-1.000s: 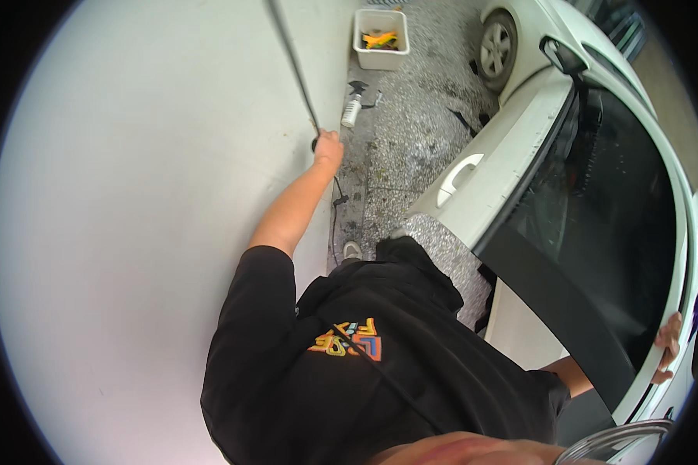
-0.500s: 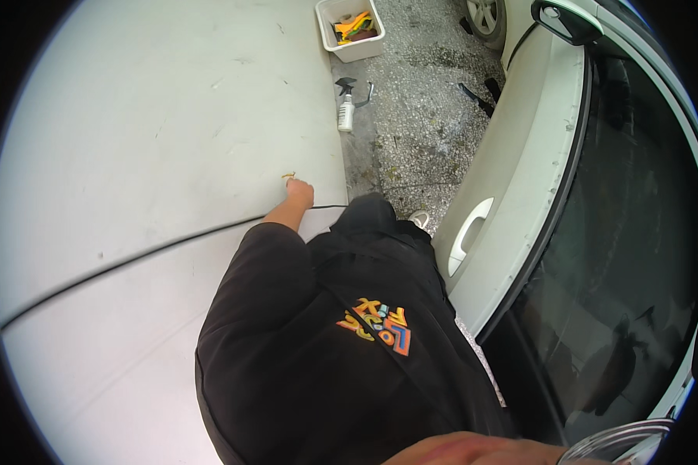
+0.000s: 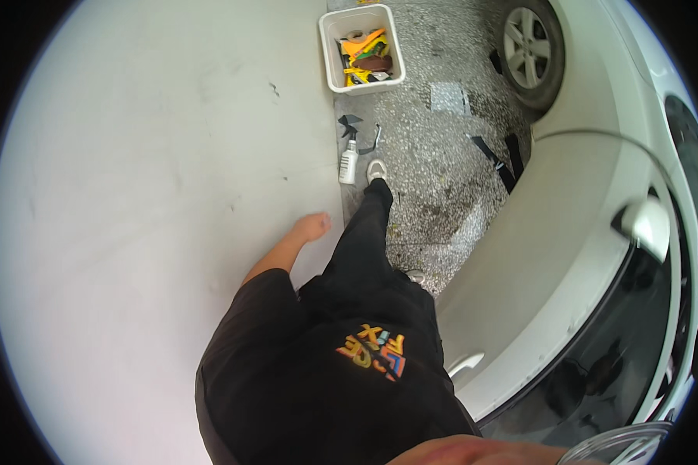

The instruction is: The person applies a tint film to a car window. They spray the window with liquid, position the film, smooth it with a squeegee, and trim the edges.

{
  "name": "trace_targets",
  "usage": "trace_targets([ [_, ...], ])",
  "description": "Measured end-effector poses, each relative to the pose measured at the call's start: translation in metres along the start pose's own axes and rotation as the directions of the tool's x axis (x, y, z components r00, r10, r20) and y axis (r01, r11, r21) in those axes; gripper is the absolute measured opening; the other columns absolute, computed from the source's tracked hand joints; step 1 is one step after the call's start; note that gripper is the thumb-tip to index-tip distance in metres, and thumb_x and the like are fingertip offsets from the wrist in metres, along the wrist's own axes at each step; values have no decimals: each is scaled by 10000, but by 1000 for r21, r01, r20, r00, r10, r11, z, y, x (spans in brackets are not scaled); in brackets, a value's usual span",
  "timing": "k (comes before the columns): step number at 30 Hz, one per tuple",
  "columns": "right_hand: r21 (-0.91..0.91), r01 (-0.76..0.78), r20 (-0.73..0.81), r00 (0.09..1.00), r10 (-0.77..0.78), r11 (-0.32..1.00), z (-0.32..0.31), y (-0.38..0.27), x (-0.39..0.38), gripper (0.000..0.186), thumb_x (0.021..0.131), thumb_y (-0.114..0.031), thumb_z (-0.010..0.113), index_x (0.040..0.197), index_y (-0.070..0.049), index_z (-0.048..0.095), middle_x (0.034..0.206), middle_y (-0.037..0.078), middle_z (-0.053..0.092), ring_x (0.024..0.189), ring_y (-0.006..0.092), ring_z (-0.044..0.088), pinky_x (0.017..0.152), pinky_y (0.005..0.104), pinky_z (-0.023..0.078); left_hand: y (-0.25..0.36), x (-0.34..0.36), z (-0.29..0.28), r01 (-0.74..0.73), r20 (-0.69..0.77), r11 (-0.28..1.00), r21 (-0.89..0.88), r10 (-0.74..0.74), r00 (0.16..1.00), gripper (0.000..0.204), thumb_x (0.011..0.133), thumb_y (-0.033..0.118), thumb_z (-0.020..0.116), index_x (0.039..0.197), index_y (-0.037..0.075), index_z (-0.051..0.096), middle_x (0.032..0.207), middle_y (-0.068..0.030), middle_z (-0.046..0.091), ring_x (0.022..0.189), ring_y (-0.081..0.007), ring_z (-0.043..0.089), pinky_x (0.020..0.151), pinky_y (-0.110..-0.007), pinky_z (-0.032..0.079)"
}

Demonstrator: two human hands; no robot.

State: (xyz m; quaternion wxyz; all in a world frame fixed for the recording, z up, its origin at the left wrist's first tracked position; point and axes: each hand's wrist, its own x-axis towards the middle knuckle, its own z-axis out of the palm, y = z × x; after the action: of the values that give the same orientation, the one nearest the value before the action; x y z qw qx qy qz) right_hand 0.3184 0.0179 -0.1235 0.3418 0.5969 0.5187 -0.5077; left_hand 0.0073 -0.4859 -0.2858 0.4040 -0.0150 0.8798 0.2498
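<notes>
My left hand (image 3: 314, 227) hangs beside the pale wall on my left, just left of my dark trouser leg. Its fingers are curled closed, and whatever lies inside them, if anything, is hidden. Ahead of it, at the foot of the wall, a white spray bottle (image 3: 348, 164) with a black trigger head stands on the floor. A thin tool with a dark handle (image 3: 371, 144) lies beside the bottle. My right hand is out of view.
A white tub (image 3: 329, 54) holding yellow, orange, green and brown items stands farther along the wall (image 3: 155, 155). To the right is a pale car (image 3: 566, 225) with its mirror (image 3: 645, 226) jutting out. Black strips (image 3: 498, 164) and a light sheet (image 3: 448, 98) lie on the speckled floor.
I have stepped forward; the tub, bottle and car wheel appear nearer. My left hand has come away from the small yellowish thing at the wall, and the dark line there has left view.
</notes>
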Motion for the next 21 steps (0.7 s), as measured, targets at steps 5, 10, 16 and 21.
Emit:
trace_targets([
  [5, 44, 145, 86, 985, -148, 988, 56, -162, 18, 578, 935, -477, 411, 1290, -23, 456, 1228, 168, 538, 1144, 322, 491, 955, 478, 378, 90, 34, -200, -141, -708, 990, 2, 101, 699, 228, 825, 151, 580, 1031, 54, 587, 1002, -120, 613, 953, -312, 551, 854, -399, 420],
  [10, -512, 734, 344, 651, -676, 446, 228, -516, 122, 352, 955, -292, 471, 1131, 5, 536, 972, 80, 576, 937, 146, 541, 844, 283, 437, 107, 33, -308, 41, -917, 975, 218, 190, 351, 242, 817, 106, 572, 1049, 36, 583, 1053, -127, 607, 1049, -337, 526, 957, -478, 361],
  [16, -559, 819, 657, 534, -533, 130, 538, -694, 294, 367, 870, -342, 535, 1111, -69, 572, 1008, 213, 624, 950, 346, 607, 829, 378, 475, 89, 49, -367, 492, -872, 720, 489, 384, 304, 249, 885, 253, 498, 1073, 109, 573, 1122, -139, 606, 1170, -408, 442, 1028, -596, 213],
  [21, -824, 541, 565, 762, -317, -170, 702, -706, 491, 407, 844, -321, 512, 1125, -33, 570, 1012, 213, 634, 971, 380, 601, 839, 451, 467, 97, 97, -419, 816, -805, 117, 567, 292, 517, 427, 892, 394, 552, 1184, 82, 555, 1225, -189, 550, 1178, -377, 480, 961, -501, 374],
])
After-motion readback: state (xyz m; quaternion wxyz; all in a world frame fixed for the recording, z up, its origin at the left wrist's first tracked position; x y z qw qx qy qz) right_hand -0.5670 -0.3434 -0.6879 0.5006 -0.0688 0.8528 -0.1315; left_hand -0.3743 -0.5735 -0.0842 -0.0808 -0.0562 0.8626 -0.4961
